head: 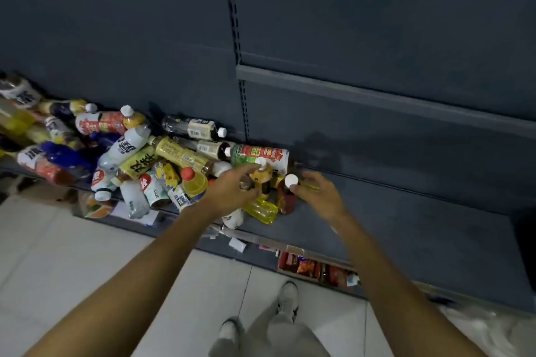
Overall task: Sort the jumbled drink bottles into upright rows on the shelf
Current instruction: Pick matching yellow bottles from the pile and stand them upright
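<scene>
A jumble of drink bottles lies on the dark lower shelf, mostly on its left side. At the right edge of the pile an orange bottle with a white cap stands upright. My left hand reaches it with fingers and thumb spread, fingertips at its neck and not closed round it. Beside it stands a dark brown bottle with a white cap. My right hand pinches this bottle's neck just under the cap. A yellow bottle lies below both.
A green-and-red labelled bottle lies behind the two upright ones. The shelf's back panel rises behind. A lower shelf holds red snack packs. My shoes stand on the white tile floor.
</scene>
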